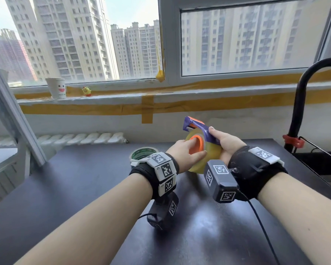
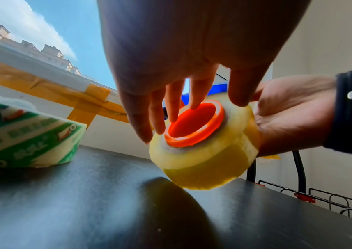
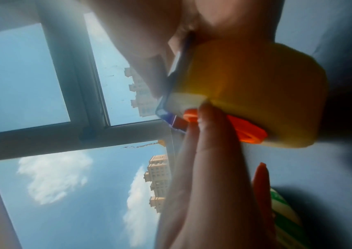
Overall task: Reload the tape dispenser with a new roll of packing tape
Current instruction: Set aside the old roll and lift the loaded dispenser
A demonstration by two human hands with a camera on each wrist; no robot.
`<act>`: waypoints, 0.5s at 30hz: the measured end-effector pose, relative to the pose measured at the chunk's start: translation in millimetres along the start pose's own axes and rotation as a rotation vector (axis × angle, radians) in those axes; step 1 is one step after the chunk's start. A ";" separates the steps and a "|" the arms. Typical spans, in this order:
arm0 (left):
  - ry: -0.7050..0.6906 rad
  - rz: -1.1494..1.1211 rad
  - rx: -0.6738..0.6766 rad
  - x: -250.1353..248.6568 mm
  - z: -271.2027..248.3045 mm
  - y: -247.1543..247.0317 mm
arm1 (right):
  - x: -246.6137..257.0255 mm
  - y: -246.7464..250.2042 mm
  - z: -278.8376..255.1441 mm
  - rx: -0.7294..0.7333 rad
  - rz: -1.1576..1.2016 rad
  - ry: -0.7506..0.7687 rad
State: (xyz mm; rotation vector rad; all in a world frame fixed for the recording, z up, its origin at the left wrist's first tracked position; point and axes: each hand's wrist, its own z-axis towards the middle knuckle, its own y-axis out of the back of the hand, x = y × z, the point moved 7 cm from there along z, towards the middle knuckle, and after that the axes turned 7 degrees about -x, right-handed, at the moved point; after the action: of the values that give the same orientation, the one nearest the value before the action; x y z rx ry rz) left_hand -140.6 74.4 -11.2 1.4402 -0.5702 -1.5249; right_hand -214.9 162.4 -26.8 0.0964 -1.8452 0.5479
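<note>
High-rise flat or office: dark desk (image 1: 65,188) under taped window sill (image 1: 180,96), tower blocks (image 1: 65,35) outside, radiator (image 1: 80,139).

yellowish tape roll (image 1: 208,150) sits on the orange hub (image 1: 197,144) of the purple dispenser (image 1: 199,127), held above the table.

Lighting: bright daylight through window (image 1: 256,39); desk (image 2: 85,202) sheen, dark shadow. Right wrist view blurred; edges bowed.
</note>
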 end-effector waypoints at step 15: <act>-0.023 0.230 0.019 24.1 5.1 4.5 | -11.8 -18.3 17.2 -0.010 0.087 -0.105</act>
State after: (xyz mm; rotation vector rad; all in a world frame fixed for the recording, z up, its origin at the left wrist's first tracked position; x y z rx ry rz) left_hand -141.1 50.5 -18.8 1.3229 -0.7391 -1.3591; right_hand -219.8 136.6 -35.8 0.0393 -1.9613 0.6035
